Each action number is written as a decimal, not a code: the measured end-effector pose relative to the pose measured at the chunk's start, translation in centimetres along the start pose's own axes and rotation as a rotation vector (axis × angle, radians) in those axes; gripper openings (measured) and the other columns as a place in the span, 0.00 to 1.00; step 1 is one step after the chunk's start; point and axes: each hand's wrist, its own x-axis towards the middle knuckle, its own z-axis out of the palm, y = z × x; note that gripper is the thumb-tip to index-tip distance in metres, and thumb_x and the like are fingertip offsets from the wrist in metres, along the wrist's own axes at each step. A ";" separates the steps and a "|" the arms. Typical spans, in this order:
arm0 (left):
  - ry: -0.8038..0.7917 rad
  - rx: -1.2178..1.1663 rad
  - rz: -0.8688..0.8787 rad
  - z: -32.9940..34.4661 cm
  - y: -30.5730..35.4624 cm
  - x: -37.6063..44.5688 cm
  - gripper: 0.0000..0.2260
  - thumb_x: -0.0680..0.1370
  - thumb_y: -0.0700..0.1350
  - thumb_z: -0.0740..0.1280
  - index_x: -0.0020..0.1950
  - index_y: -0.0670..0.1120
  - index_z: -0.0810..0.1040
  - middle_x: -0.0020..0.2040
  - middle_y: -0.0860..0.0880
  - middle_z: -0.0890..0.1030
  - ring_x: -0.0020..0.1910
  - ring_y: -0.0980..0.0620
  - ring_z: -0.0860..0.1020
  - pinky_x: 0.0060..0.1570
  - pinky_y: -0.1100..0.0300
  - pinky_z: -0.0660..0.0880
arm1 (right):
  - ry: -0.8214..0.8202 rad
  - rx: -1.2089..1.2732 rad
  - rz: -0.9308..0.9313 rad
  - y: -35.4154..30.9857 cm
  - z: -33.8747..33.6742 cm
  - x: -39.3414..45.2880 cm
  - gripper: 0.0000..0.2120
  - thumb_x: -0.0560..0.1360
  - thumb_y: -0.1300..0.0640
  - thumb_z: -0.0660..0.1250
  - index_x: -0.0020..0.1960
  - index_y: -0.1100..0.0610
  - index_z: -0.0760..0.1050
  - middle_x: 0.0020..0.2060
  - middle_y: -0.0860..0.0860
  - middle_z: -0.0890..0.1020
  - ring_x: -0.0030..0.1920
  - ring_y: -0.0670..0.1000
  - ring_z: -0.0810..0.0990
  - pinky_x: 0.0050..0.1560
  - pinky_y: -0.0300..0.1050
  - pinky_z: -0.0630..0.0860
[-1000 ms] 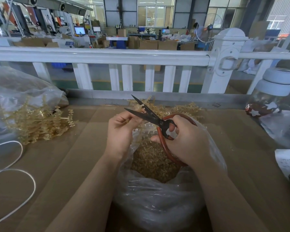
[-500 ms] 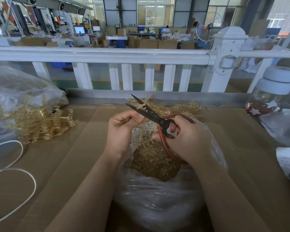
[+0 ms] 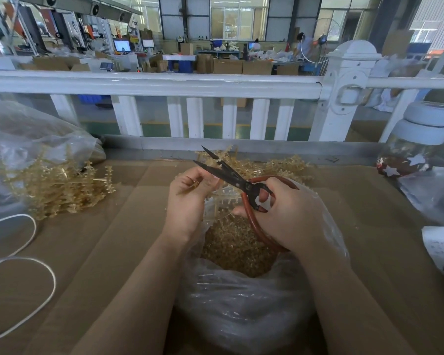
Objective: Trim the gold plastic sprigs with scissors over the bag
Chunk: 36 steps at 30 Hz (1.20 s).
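The person is working directly above a clear crinkled plastic bag (image 3: 244, 311), its mouth sitting open between the forearms, presumably so that every snipped piece is dropping straight onto the heap of small gold cuttings (image 3: 235, 245) already filling it. The left hand (image 3: 190, 201) is pinching a thin gold plastic sprig (image 3: 217, 201) between curled fingers and thumb, offering it up beside the dark blades, which judging by the pose is keeping the cut point over the bag. The right hand (image 3: 283, 216) is gripping the black-bladed scissors with red loop handles (image 3: 231, 176), fingers curled through and around the loops; the blades are standing parted, pointing away up-left, seemingly ready for the next snip. A pile of uncut gold branching sprigs (image 3: 59, 185) is lying on the brown cardboard-covered table (image 3: 118, 239) to the left, spilling from a second clear plastic sack (image 3: 23, 134), within the left hand's reach. More gold sprigs (image 3: 274, 166) are lying just behind the bag.
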 end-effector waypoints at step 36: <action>0.096 -0.011 -0.018 0.6 -0.1 0.1 0.05 0.80 0.37 0.66 0.47 0.37 0.81 0.32 0.50 0.80 0.32 0.56 0.76 0.39 0.65 0.76 | -0.051 0.266 0.145 -0.2 0.8 0.4 0.17 0.70 0.33 0.72 0.43 0.46 0.76 0.31 0.38 0.75 0.40 0.24 0.71 0.37 0.20 0.65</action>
